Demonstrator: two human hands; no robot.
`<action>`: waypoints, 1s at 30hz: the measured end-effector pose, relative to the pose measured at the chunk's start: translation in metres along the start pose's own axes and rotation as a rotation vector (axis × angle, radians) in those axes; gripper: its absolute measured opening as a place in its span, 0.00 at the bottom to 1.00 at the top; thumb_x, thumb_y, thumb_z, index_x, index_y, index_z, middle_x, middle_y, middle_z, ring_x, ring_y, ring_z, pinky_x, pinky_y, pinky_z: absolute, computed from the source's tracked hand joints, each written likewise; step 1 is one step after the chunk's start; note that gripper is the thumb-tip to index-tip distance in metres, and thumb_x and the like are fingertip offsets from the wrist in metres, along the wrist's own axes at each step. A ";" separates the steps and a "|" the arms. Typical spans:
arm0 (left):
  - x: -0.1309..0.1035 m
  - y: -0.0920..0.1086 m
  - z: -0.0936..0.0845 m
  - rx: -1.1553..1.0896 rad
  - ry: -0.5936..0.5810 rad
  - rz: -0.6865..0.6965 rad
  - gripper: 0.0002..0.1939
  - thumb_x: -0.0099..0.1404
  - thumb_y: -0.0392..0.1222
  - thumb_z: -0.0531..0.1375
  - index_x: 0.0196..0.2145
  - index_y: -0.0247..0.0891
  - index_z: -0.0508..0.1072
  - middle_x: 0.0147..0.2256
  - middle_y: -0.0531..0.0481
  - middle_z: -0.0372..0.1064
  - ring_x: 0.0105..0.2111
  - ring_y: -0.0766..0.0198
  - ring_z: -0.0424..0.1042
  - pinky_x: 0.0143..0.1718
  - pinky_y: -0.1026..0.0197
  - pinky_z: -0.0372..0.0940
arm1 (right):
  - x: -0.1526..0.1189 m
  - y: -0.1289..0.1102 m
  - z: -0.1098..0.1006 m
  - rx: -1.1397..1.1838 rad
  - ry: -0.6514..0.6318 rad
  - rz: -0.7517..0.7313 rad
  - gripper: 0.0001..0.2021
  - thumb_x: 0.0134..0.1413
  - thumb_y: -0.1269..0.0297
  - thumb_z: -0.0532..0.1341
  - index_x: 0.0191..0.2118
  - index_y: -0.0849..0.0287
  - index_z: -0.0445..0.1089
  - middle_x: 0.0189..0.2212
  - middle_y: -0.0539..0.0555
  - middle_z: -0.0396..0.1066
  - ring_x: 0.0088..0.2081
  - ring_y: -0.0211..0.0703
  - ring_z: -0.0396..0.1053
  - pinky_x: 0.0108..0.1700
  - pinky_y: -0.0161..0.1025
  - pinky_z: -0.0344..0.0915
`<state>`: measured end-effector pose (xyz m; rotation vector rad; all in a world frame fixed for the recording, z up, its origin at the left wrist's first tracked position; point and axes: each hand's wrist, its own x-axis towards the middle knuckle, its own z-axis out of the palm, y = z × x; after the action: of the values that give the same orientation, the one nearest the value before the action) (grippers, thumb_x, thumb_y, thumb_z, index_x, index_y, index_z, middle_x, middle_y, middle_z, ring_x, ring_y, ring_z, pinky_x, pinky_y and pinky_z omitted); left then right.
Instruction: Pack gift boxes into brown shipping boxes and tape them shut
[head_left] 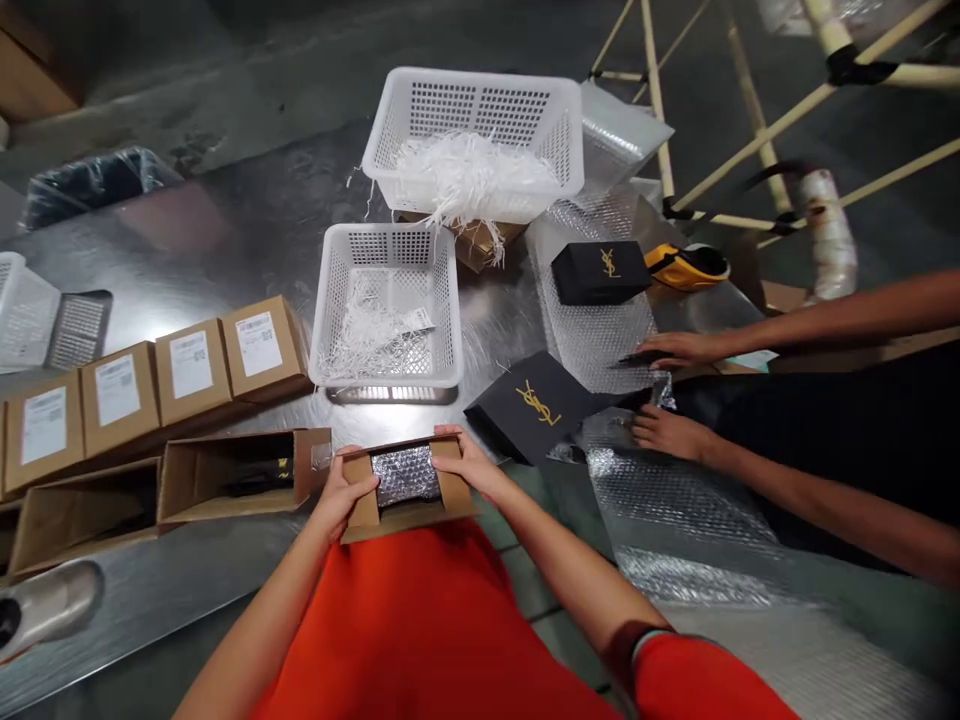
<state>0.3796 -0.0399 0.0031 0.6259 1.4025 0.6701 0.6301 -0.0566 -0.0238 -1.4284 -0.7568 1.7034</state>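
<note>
An open cardboard box (pixel 362 512) is held against my orange top at the table's near edge. Inside it lies a bubble-wrapped item (pixel 405 474). My left hand (pixel 341 495) grips the box's left side, its thumb over the flap. On the right side, my right hand (pixel 469 465) holds the box, fingers on the far edge and thumb on the flap. Just left of my hands, an open box (pixel 187 480) lies on its side with a black item inside. A black bag with a gold logo (pixel 540 405) rests to the right.
White baskets (pixel 452 320) (pixel 574 140) with shredded paper stand ahead. Labelled boxes (pixel 191 365) line the left. At right, another person's hands (pixel 682 435) touch bubble wrap (pixel 600 345), near a black box (pixel 600 275) and a yellow tape dispenser (pixel 679 268).
</note>
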 end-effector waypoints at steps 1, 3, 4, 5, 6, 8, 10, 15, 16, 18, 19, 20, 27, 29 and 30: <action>0.000 0.000 0.001 -0.037 -0.028 -0.047 0.36 0.43 0.50 0.72 0.48 0.43 0.64 0.39 0.50 0.70 0.34 0.62 0.72 0.36 0.59 0.68 | 0.001 0.001 0.003 0.005 0.029 0.008 0.30 0.33 0.57 0.72 0.45 0.53 0.62 0.43 0.51 0.68 0.44 0.46 0.68 0.50 0.45 0.64; 0.003 -0.001 0.002 -0.032 -0.035 -0.061 0.32 0.48 0.56 0.69 0.47 0.43 0.64 0.38 0.51 0.70 0.32 0.64 0.71 0.35 0.59 0.67 | 0.002 0.004 0.009 -0.003 0.096 -0.015 0.28 0.32 0.58 0.71 0.43 0.53 0.62 0.46 0.52 0.67 0.46 0.47 0.67 0.52 0.45 0.62; 0.005 -0.002 0.003 0.016 0.002 -0.015 0.30 0.49 0.57 0.67 0.45 0.42 0.66 0.38 0.51 0.70 0.33 0.63 0.71 0.37 0.58 0.67 | 0.003 0.006 0.011 -0.012 0.125 -0.035 0.28 0.32 0.59 0.71 0.43 0.53 0.62 0.47 0.53 0.65 0.47 0.47 0.66 0.53 0.45 0.61; 0.007 -0.003 0.005 0.091 0.056 0.057 0.28 0.49 0.58 0.67 0.43 0.41 0.67 0.38 0.50 0.70 0.35 0.62 0.71 0.39 0.57 0.67 | 0.003 0.008 0.013 -0.020 0.144 -0.056 0.27 0.32 0.59 0.70 0.42 0.53 0.62 0.48 0.53 0.64 0.49 0.48 0.65 0.54 0.45 0.61; 0.009 -0.005 0.006 0.180 0.118 0.141 0.26 0.49 0.57 0.67 0.41 0.40 0.68 0.38 0.50 0.70 0.37 0.60 0.71 0.43 0.55 0.66 | 0.003 0.010 0.014 -0.024 0.154 -0.076 0.26 0.34 0.59 0.69 0.43 0.53 0.62 0.49 0.54 0.63 0.50 0.48 0.64 0.54 0.45 0.61; 0.012 -0.008 0.008 0.328 0.211 0.289 0.22 0.51 0.56 0.65 0.39 0.40 0.69 0.39 0.49 0.70 0.42 0.57 0.70 0.50 0.52 0.63 | 0.003 0.012 0.014 -0.035 0.146 -0.109 0.26 0.36 0.58 0.68 0.44 0.53 0.61 0.50 0.55 0.63 0.52 0.49 0.63 0.54 0.45 0.60; 0.014 -0.010 0.010 0.401 0.227 0.348 0.20 0.53 0.55 0.64 0.38 0.40 0.68 0.38 0.48 0.69 0.43 0.56 0.69 0.51 0.50 0.62 | 0.002 0.013 0.013 -0.042 0.122 -0.143 0.25 0.38 0.58 0.68 0.45 0.53 0.61 0.50 0.55 0.63 0.52 0.49 0.63 0.54 0.45 0.60; 0.015 -0.012 0.008 0.416 0.198 0.374 0.19 0.55 0.54 0.63 0.39 0.40 0.68 0.39 0.47 0.70 0.44 0.55 0.69 0.51 0.50 0.62 | 0.001 0.015 0.012 -0.020 0.087 -0.200 0.25 0.41 0.57 0.68 0.46 0.52 0.61 0.48 0.56 0.65 0.51 0.50 0.64 0.55 0.47 0.61; 0.015 -0.012 0.007 0.410 0.196 0.386 0.19 0.55 0.54 0.62 0.40 0.40 0.69 0.40 0.47 0.70 0.44 0.55 0.69 0.52 0.50 0.62 | 0.001 0.016 0.012 -0.028 0.091 -0.206 0.25 0.41 0.56 0.68 0.46 0.52 0.61 0.48 0.56 0.64 0.51 0.50 0.63 0.55 0.48 0.60; 0.015 -0.014 0.007 0.394 0.186 0.399 0.19 0.56 0.54 0.62 0.40 0.40 0.69 0.40 0.46 0.70 0.44 0.55 0.69 0.52 0.49 0.62 | 0.001 0.016 0.010 -0.057 0.099 -0.221 0.26 0.42 0.55 0.68 0.47 0.52 0.61 0.48 0.55 0.64 0.52 0.50 0.62 0.57 0.48 0.58; 0.015 -0.015 0.006 0.385 0.180 0.401 0.19 0.56 0.54 0.62 0.40 0.40 0.69 0.40 0.46 0.70 0.44 0.55 0.70 0.52 0.49 0.62 | 0.001 0.015 0.007 -0.073 0.089 -0.223 0.26 0.42 0.54 0.68 0.47 0.52 0.61 0.48 0.55 0.63 0.52 0.50 0.62 0.58 0.48 0.57; 0.016 -0.016 0.006 0.376 0.175 0.401 0.19 0.56 0.55 0.62 0.39 0.40 0.69 0.40 0.46 0.70 0.44 0.54 0.70 0.52 0.49 0.62 | 0.001 0.015 0.004 -0.081 0.061 -0.216 0.26 0.42 0.54 0.68 0.48 0.52 0.61 0.48 0.55 0.63 0.52 0.49 0.62 0.57 0.48 0.57; 0.018 -0.021 0.003 0.352 0.176 0.368 0.23 0.53 0.59 0.63 0.40 0.40 0.69 0.41 0.44 0.71 0.46 0.52 0.70 0.54 0.45 0.60 | -0.004 0.016 -0.012 -0.046 -0.137 -0.062 0.45 0.26 0.59 0.76 0.55 0.50 0.56 0.51 0.55 0.62 0.49 0.49 0.65 0.53 0.49 0.62; 0.020 -0.021 0.004 0.359 0.177 0.377 0.24 0.53 0.59 0.63 0.40 0.39 0.69 0.41 0.44 0.71 0.46 0.51 0.70 0.55 0.45 0.60 | -0.006 0.016 -0.005 -0.047 -0.017 -0.099 0.41 0.28 0.61 0.75 0.52 0.51 0.58 0.53 0.55 0.61 0.52 0.51 0.63 0.55 0.49 0.60; 0.020 -0.021 0.004 0.363 0.178 0.387 0.24 0.52 0.59 0.63 0.40 0.39 0.69 0.41 0.44 0.71 0.46 0.51 0.70 0.55 0.45 0.60 | -0.006 0.016 -0.001 -0.035 0.035 -0.121 0.38 0.28 0.61 0.75 0.50 0.51 0.59 0.52 0.55 0.62 0.52 0.51 0.63 0.55 0.49 0.60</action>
<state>0.3855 -0.0384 -0.0255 1.1680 1.6012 0.7957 0.6283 -0.0700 -0.0336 -1.4031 -0.8401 1.5760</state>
